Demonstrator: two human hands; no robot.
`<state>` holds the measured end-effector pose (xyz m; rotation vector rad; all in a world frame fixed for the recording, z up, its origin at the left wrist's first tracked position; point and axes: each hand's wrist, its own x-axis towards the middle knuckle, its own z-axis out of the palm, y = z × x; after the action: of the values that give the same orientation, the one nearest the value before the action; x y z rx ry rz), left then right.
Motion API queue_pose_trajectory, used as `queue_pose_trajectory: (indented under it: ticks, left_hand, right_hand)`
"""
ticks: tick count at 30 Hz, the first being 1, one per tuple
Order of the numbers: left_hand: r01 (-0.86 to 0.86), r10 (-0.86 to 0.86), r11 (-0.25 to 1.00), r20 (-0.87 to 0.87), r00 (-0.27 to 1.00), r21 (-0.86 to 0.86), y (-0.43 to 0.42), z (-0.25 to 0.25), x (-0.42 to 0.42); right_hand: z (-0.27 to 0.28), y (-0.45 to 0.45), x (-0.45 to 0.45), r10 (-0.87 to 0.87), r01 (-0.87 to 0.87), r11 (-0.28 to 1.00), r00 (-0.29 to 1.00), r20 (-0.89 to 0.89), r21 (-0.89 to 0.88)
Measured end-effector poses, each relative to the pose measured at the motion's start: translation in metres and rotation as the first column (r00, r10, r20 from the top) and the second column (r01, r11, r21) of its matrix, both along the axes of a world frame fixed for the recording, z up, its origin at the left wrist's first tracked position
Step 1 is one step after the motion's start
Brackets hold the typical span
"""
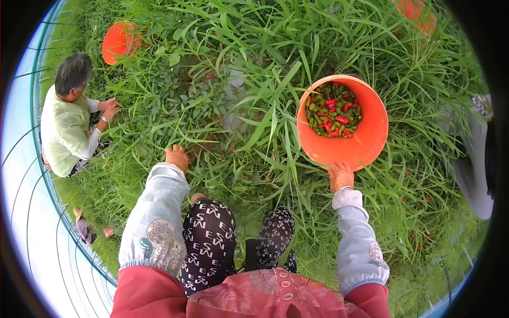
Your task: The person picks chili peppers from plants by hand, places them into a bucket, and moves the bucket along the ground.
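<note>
My right hand (340, 177) grips the near rim of an orange bucket (368, 140), which leans with its mouth toward me. Inside the bucket lie many small peppers (331, 112), mostly dark green with some red ones. My left hand (177, 157) is over low leafy plants (159, 114) at the left, its fingers apart and bent down toward the leaves, and nothing shows in it. A small red spot, perhaps a pepper (233, 149), is among the leaves to its right.
Another person (69, 122) squats at the left, hands among the plants. A second orange bucket (117, 43) stands beyond them; part of another orange container (416, 15) shows at the upper right. Tall grass (275, 100) fills the middle. A grey-clothed leg (474, 164) is at the right edge.
</note>
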<state>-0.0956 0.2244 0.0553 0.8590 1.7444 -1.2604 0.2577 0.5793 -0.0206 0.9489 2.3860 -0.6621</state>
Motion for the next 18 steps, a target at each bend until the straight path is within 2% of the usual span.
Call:
queue_pose_trajectory:
  ticks: [1,2,6,9,10,11,12,13,14,15,16,18]
  left_hand:
    - [-0.009,0.009,1.0,0.001,1.0,-0.002,-0.005,0.003,-0.004]
    - [-0.047,0.051,0.995,-0.042,0.998,0.089,-0.019,-0.002,-0.007]
    - [0.14,-0.138,0.989,-0.037,0.99,0.048,-0.014,0.008,-0.013]
    - [0.034,0.013,0.977,0.217,0.976,-0.211,0.019,0.0,-0.02]
    - [0.066,-0.036,0.983,0.169,0.985,-0.171,0.02,-0.013,-0.018]
    - [-0.053,0.077,0.99,0.19,0.979,-0.127,0.017,-0.033,-0.022]
    - [0.052,-0.045,0.998,0.137,0.99,-0.047,-0.014,-0.089,-0.016]
    - [0.142,-0.161,0.987,0.35,0.923,0.082,-0.015,-0.116,-0.028]
    - [0.218,-0.313,0.947,0.515,0.798,0.237,-0.014,-0.143,-0.039]
    - [0.163,-0.459,0.887,0.789,0.408,0.431,0.018,-0.142,-0.064]
    - [0.077,-0.34,0.921,0.691,0.638,0.382,0.044,-0.139,-0.073]
    - [-0.064,-0.217,0.903,0.58,0.785,0.424,0.082,-0.164,-0.078]
  right_hand:
    - [0.001,0.001,-0.001,-0.001,0.001,1.0,1.0,0.017,-0.014]
    - [-0.004,0.002,0.001,0.011,-0.011,1.0,1.0,0.02,-0.021]
    - [-0.011,0.008,0.004,0.021,-0.019,0.999,0.998,0.058,-0.036]
    - [-0.007,0.004,0.001,0.003,0.0,0.999,0.997,0.074,-0.038]
    - [-0.009,0.001,0.003,-0.009,0.01,1.0,0.998,0.055,-0.021]
    - [-0.01,-0.002,0.003,-0.026,0.026,1.0,0.999,0.037,-0.002]
    - [-0.011,-0.004,0.003,-0.026,0.025,1.0,0.999,0.029,0.019]
    - [-0.008,-0.005,0.003,-0.032,0.032,0.999,0.999,0.014,0.029]
    - [-0.004,-0.005,0.002,-0.037,0.037,0.998,0.999,0.002,0.042]
    - [-0.002,-0.006,-0.001,-0.04,0.041,0.998,0.999,-0.011,0.05]
    - [-0.007,-0.009,0.0,-0.046,0.047,0.998,0.999,-0.03,0.052]
    - [-0.002,-0.009,-0.009,-0.02,0.023,0.998,0.999,-0.049,0.066]
